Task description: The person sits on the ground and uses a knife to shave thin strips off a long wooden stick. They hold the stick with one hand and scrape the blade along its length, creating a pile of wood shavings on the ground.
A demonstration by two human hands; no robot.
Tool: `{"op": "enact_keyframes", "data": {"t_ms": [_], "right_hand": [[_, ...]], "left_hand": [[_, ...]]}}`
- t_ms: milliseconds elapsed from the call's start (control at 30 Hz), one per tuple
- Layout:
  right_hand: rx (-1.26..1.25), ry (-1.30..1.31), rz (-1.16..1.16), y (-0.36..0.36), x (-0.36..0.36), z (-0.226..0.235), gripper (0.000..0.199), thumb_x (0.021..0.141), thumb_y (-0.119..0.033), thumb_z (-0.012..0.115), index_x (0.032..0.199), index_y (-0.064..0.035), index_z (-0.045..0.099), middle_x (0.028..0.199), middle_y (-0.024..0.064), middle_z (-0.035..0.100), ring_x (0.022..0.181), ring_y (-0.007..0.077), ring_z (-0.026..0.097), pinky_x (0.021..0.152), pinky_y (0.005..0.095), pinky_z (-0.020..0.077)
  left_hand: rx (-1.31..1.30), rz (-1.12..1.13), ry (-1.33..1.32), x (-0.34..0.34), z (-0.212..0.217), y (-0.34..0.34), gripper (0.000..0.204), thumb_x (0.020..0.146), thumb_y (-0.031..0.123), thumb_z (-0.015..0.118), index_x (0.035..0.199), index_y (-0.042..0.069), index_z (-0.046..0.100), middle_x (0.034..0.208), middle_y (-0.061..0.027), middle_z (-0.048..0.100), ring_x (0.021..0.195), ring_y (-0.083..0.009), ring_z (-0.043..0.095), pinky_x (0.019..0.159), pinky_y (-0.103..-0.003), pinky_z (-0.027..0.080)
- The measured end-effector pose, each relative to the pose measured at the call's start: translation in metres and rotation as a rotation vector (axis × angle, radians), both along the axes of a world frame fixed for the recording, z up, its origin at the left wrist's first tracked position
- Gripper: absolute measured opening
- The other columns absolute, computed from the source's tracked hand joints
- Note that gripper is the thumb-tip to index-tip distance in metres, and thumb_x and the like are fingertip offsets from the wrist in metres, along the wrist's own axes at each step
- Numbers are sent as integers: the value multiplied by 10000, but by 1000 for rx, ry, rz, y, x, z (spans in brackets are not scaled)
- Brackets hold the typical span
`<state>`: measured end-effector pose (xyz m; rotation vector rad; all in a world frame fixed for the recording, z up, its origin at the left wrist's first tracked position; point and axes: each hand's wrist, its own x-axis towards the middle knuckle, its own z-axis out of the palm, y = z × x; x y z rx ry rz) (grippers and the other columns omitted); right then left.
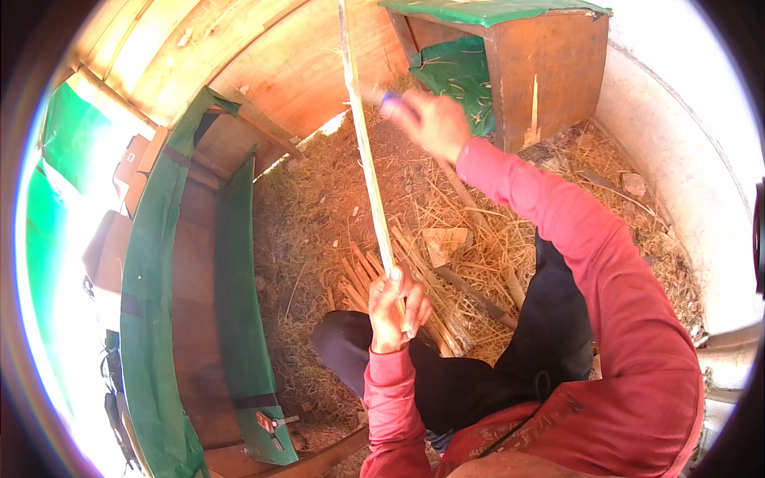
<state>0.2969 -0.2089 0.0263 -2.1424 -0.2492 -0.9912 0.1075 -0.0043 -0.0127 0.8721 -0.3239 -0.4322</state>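
Note:
My left hand (398,309) is wrapped round the lower end of a long pale wooden stick (365,155). The stick rises away from me, past the top of the picture, with small splinters along its edge. To the right of its upper part, my right hand (434,123) grips a small tool with a blue handle (390,103). Its working end is smeared by motion, so I cannot make out its kind or whether it touches the stick. Below the stick, a bundle of split wood strips (426,295) lies between my legs.
Straw and shavings (478,195) cover the earth floor, with a wood chunk (446,243) among them. A wooden box with green covering (550,76) stands at the far right. Green-edged shelving (235,295) runs along the left, with a red-handled tool (275,422) on its near end.

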Motion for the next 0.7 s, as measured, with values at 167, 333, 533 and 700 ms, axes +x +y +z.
{"op": "enact_keyframes", "data": {"t_ms": [167,333,533,700], "right_hand": [[47,-213,89,-24,-3,18,369,942,-434,556,851,-80,605,539,111,548,462,269,581,455,398,432],[-249,-220,499,2,-51,14,371,888,-461,619,842,-92,615,590,113,598,489,331,583,459,429,432],[-389,-217,437,15,-64,5,379,864,-470,649,805,-101,592,563,87,573,460,306,563,438,415,433],[-175,-34,-64,-5,-16,16,450,923,-549,521,803,-126,618,494,75,555,412,241,579,379,389,440]], "left_hand": [[-55,-8,-75,-8,1,2,370,1028,321,412,733,99,391,419,-21,369,264,-113,307,294,-233,253],[245,322,-195,-5,-4,-1,317,1015,262,478,757,78,458,433,-21,391,314,-80,314,306,-219,247],[606,582,-229,-6,-7,-7,360,1004,303,518,718,87,482,491,59,382,400,-25,304,373,-214,209],[741,672,-203,-9,-15,-10,382,988,289,553,686,64,495,549,87,343,531,-17,275,463,-233,205]]}}
